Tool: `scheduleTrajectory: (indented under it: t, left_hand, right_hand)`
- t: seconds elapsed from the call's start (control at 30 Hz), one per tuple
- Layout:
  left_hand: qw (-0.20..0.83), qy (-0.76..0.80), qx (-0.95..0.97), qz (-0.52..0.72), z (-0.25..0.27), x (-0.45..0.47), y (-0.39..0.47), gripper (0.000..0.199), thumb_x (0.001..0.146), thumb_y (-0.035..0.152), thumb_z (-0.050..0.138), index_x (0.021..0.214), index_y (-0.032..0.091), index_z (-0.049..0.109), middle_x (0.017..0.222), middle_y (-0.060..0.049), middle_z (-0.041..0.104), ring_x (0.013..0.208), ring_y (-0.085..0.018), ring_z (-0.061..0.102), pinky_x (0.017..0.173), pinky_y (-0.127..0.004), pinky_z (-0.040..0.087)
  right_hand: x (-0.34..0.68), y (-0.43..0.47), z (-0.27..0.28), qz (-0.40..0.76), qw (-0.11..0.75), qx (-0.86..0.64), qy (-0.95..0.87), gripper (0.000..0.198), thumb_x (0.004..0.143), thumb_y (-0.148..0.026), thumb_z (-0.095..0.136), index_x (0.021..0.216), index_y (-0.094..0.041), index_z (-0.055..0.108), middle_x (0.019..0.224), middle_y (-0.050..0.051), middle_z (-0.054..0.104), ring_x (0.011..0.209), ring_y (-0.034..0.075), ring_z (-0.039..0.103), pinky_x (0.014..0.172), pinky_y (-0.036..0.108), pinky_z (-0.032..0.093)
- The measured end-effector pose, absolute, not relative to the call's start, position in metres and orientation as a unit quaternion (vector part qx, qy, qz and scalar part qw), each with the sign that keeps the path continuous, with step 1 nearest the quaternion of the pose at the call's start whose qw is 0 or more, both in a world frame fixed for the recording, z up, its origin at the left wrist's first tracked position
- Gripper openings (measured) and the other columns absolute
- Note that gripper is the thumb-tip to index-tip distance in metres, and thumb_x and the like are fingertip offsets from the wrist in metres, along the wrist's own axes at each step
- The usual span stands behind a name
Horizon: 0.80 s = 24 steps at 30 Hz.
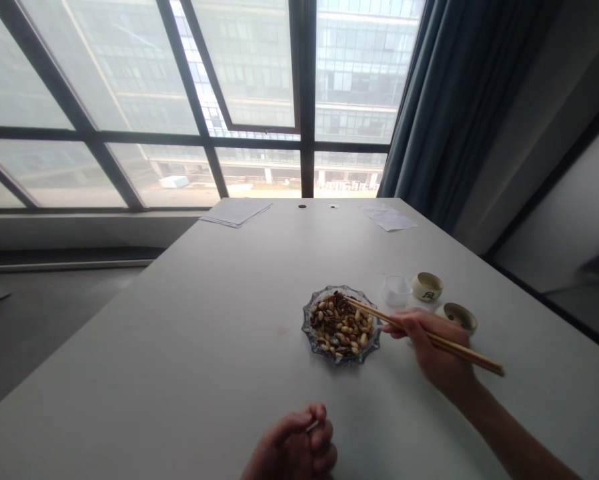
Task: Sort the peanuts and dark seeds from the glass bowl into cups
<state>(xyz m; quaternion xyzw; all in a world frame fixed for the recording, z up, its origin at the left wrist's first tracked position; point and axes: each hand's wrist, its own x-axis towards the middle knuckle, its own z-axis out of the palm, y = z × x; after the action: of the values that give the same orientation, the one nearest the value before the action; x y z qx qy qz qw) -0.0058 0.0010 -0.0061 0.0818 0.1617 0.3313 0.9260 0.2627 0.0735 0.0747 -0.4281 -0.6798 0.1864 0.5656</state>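
My right hand (437,343) sits right of the frame's centre, fingers pinching a pair of chopsticks (472,356); my left hand (297,445), at the bottom centre, has its fingers loosely curled, with nothing visible in them, and I cannot tell whether thumb and finger press together. The glass bowl (306,325) stands just right of and below the centre, filled with pale nuts (344,330) and darker pieces, the stick tips over its far part; whether they grip anything, I cannot confirm. Principal risk: a smooth, rounded nut could slip from between thin sticks if my pinch is uneven. Second, the pile lies close to the scalloped rim, so a sideways push could tip pieces onto the white table (194,333). Third, my right hand is close beside the near cup (458,315), partly hiding it; a careless wrist turn could knock it. Beyond it stand the far cup (427,288) and a clear plastic tub (395,291), which narrow the room right of the bowl. Left of the bowl I find no obstruction. Paper sheets (237,212) at upper centre-left and a loose sheet (390,218) at upper right lie well apart from my hands.
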Motion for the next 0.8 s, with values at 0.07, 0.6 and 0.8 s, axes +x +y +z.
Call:
scheduleTrajectory:
  t: [0.07, 0.6, 0.8]
  left_hand:
    - [0.926, 0.162, 0.079, 0.332, -0.006, -0.006, 0.001, 0.01, 0.08, 0.028, 0.064, 0.087, 0.021, 0.062, 0.067, 0.005, 0.047, 0.059, -0.01, 0.04, 0.058, -0.026, 0.023]
    - [0.92, 0.187, 0.043, 0.341, 0.0, -0.002, 0.0, 0.017, 0.074, 0.028, 0.072, 0.087, 0.019, 0.063, 0.067, 0.005, 0.045, 0.059, -0.008, 0.039, 0.058, -0.023, 0.028]
    - [0.921, 0.193, 0.035, 0.336, 0.002, -0.003, 0.0, 0.017, 0.074, 0.028, 0.072, 0.087, 0.019, 0.066, 0.067, 0.005, 0.048, 0.059, -0.008, 0.04, 0.058, -0.023, 0.029]
  right_hand:
    - [0.278, 0.06, 0.085, 0.159, 0.593, -0.453, -0.647, 0.019, 0.096, -0.03, 0.062, 0.094, -0.024, 0.08, 0.084, 0.006, 0.078, 0.07, 0.022, 0.076, 0.064, 0.034, 0.063]
    - [0.402, 0.01, 0.044, 0.18, 0.774, -0.557, -0.243, 0.031, 0.08, -0.044, 0.078, 0.078, -0.013, 0.072, 0.066, 0.006, 0.073, 0.058, 0.018, 0.074, 0.063, 0.023, 0.064]
    - [0.406, 0.01, 0.03, 0.196, 0.789, -0.546, -0.205, 0.034, 0.077, -0.046, 0.08, 0.074, -0.013, 0.073, 0.063, 0.006, 0.073, 0.056, 0.017, 0.074, 0.061, 0.018, 0.063]
